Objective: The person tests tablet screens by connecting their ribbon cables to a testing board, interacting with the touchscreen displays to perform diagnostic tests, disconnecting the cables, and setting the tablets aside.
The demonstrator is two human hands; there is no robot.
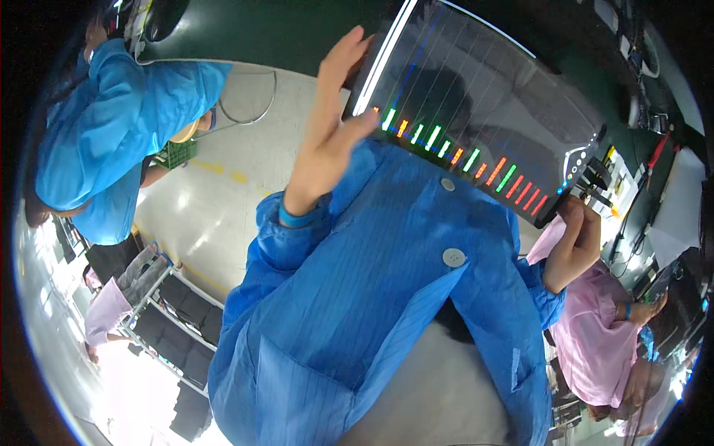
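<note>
- Display panel (491,89), dark and glossy, is in front of my chest at the counter's edge, tilted so its lower edge slopes down to my right; a row of green, orange and red bars runs along that edge.
- My left hand (323,137) is spread wide at the panel's left side, thumb by the lower corner and fingers up along the edge; I cannot tell how firmly it touches.
- My right hand (576,238) is closed narrow on the lower right corner of the panel.
- Dark green counter (245,33) stretches across the top of my view.
- Over to the right lie papers (627,187), a red-handled tool (657,152), a white sheet (677,204) and black cables (628,249).
- Pale, shiny floor (201,212) shows to my left, with yellow markings (216,169) on it.
- Near the co-worker in blue (111,141) is a green basket (177,154); its contents are too small to make out.
- Farther back on that side, a metal rack (141,311) carries dark bins or bundles, I cannot tell which, beside a person in pink (108,311).
- On my right sits another co-worker in pink (595,334).
</note>
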